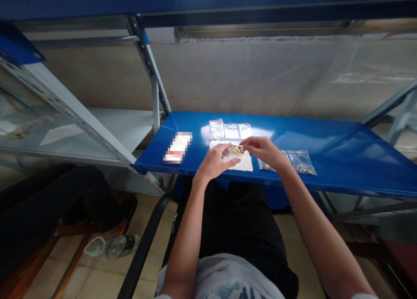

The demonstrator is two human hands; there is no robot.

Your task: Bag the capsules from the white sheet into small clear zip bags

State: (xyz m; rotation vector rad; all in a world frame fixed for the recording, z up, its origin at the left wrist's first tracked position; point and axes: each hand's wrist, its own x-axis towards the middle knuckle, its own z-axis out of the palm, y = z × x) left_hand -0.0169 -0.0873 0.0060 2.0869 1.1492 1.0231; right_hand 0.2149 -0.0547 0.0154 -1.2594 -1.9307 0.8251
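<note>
Small yellow and dark pieces (pixel 238 150) lie between my hands over a white sheet (pixel 245 164) on the blue shelf. My left hand (pixel 215 161) curves beside them from the left, thumb and fingers apart. From the right, my right hand (pixel 263 151) reaches in with its fingertips pinched together at the pieces; whatever is in the pinch is too small to make out. Just beyond the sheet are three flat clear zip bags (pixel 231 130) in a row. By my right wrist lie two clear bags (pixel 302 162) with small yellow pieces inside, one partly hidden by my arm.
A blurred-out, light rectangular item (pixel 177 147) lies at the shelf's left. Metal uprights (pixel 71 103) stand left, with a grey shelf (pixel 107 127) beyond. Another person's dark-clothed leg (pixel 94 195) and a clear plastic jar (pixel 120 247) are lower left. A blue shelf hangs overhead.
</note>
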